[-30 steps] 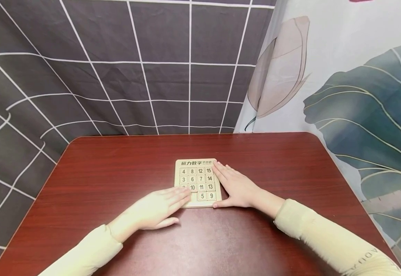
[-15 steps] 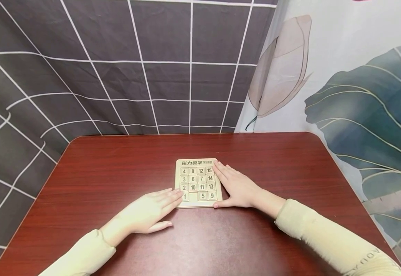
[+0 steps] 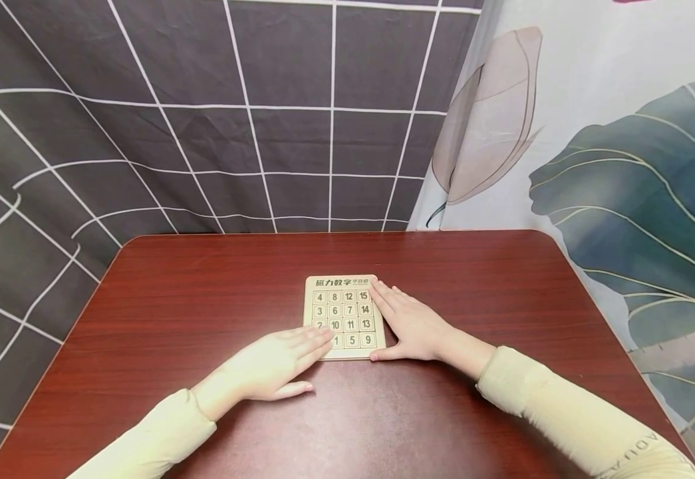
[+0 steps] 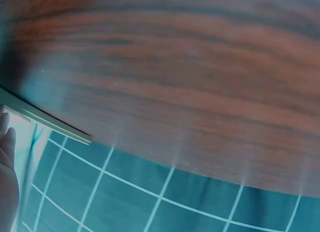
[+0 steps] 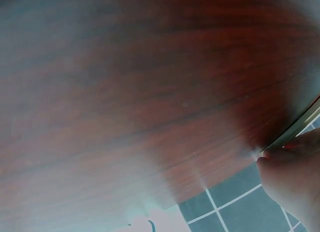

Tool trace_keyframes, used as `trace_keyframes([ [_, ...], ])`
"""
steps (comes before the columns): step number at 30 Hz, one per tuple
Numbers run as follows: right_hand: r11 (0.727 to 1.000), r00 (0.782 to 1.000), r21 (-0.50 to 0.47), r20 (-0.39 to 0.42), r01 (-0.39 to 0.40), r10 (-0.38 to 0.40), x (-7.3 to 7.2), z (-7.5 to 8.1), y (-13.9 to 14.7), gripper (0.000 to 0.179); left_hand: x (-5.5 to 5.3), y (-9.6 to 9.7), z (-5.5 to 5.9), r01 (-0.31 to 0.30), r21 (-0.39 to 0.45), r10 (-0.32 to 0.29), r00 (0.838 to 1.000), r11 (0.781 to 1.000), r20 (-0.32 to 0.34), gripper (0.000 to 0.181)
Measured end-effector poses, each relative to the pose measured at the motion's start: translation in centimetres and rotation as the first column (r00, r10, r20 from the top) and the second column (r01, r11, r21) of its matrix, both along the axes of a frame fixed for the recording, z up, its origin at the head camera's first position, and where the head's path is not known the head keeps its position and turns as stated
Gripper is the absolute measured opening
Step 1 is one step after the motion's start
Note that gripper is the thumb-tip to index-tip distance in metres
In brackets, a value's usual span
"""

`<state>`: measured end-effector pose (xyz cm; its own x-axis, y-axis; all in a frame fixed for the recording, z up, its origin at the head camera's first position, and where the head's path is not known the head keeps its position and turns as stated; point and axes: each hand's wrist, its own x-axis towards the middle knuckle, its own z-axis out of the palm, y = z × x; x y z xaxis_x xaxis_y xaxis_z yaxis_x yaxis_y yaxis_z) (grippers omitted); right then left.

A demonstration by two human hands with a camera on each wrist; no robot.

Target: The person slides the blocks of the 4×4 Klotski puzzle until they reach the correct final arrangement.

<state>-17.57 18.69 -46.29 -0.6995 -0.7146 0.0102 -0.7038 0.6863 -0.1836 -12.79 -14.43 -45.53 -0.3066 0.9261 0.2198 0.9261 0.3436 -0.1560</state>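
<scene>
A pale wooden sliding number puzzle (image 3: 353, 356) lies flat on the table, with numbered tiles in a grid under a printed heading. My left hand (image 3: 266, 364) reaches over its lower left corner with straight fingers, the fingertips at the left of the 1 tile (image 3: 338, 340); they cover the bottom left slot and part of the 2 tile. Along the right side, my right hand (image 3: 416, 326) rests with fingers extended at the upper edge and thumb at the lower corner. In the left wrist view the puzzle's edge (image 4: 50, 121) shows beside the fingers; the right wrist view shows the hand (image 5: 295, 174) against it.
The reddish-brown wooden table (image 3: 203, 279) has rounded far corners. Behind it hangs a dark grey cloth (image 3: 287, 140) with white grid lines. A white curtain (image 3: 562, 86) with large leaf prints hangs at the right.
My left hand drew back left, uncovering the 1 tile in the bottom left slot, then moved right again. The 1 tile has slid right, next to the 5. My right hand stayed in place.
</scene>
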Motion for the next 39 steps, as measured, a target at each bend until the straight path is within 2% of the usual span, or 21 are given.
trace_keyframes([
  [3, 1.000, 1.000, 0.000, 0.002, 0.001, -0.001, 0.0, 0.1, 0.0, 0.120, -0.4, -0.5, 0.0, -0.017, 0.011, 0.017, 1.000, 1.000, 0.004, 0.071],
  [8, 1.000, 1.000, -0.008, 0.006, -0.001, 0.001, 0.1, 0.0, 0.0, 0.120, -0.8, -1.4, 0.0, -0.078, 0.018, 0.078, 0.997, 0.997, -0.007, 0.069],
  [11, 1.000, 1.000, -0.008, 0.007, -0.002, 0.002, 0.1, 0.0, 0.0, 0.120, -0.9, -1.6, 0.0, -0.086, 0.018, 0.086, 0.996, 0.996, -0.004, 0.068],
  [19, 1.000, 1.000, -0.002, -0.001, -0.005, 0.005, 0.2, -0.1, 0.1, 0.120, -0.1, -1.7, -0.2, -0.042, 0.039, 0.042, 0.999, 0.998, 0.002, 0.066],
  [26, 1.000, 1.000, -0.011, -0.007, -0.005, 0.005, 0.1, -0.1, 0.0, 0.119, 0.2, -2.0, 0.0, 0.014, 0.037, -0.012, 0.999, 0.999, -0.049, 0.062],
  [31, 1.000, 1.000, -0.010, -0.003, -0.006, 0.006, 0.0, -0.2, 0.1, 0.119, -1.0, -2.0, 0.4, -0.016, 0.039, 0.018, 0.999, 0.999, -0.050, 0.066],
  [39, 1.000, 1.000, 0.007, 0.013, 0.003, -0.003, 0.0, -0.2, 0.1, 0.121, -3.5, -2.0, 0.7, -0.155, -0.025, 0.155, 0.988, 0.988, 0.010, 0.067],
])
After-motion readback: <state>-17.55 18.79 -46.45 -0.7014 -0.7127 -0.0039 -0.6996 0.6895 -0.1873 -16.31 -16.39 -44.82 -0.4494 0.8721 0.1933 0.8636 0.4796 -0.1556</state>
